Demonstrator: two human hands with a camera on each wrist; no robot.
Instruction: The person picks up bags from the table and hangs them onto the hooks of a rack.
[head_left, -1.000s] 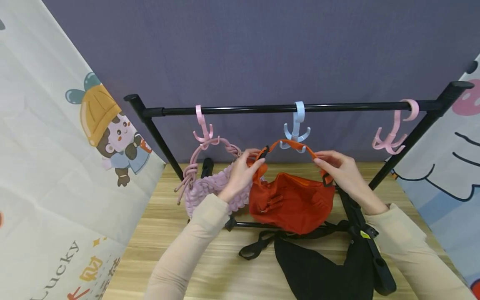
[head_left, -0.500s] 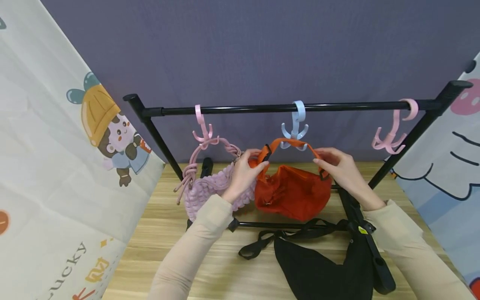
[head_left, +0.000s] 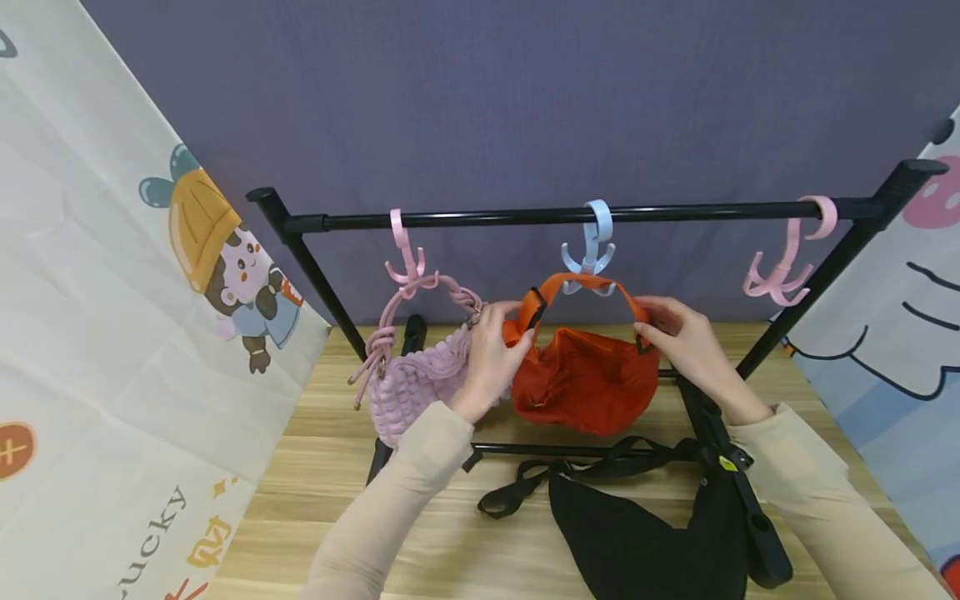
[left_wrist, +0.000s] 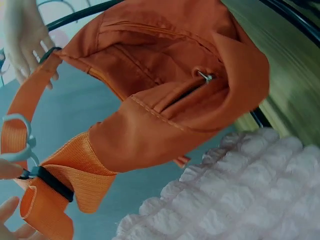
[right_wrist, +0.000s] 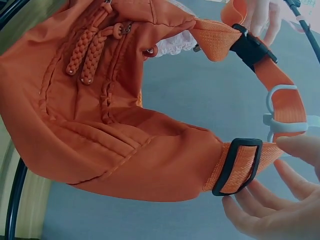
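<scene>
An orange waist bag hangs in the middle, its strap looped over the prongs of a blue hook. My left hand holds the strap's left side, thumb at the black buckle. On the right side, my right hand has the strap between thumb and fingers, beside a black slider. Braided zip pulls dangle from the bag's front. Just left of it a lilac puffy handbag hangs by its knotted handle from a pink hook, partly hidden by my left hand.
A black rack's top bar carries the hooks. Another pink hook hangs at the right with nothing on it. A black bag lies on the wooden surface in front. Printed sheets flank the rack.
The orange waist bag has risen and moved back slightly, and its strap now lies across the blue hook's prongs. My left hand has moved a little right; my right hand has shifted only slightly.
</scene>
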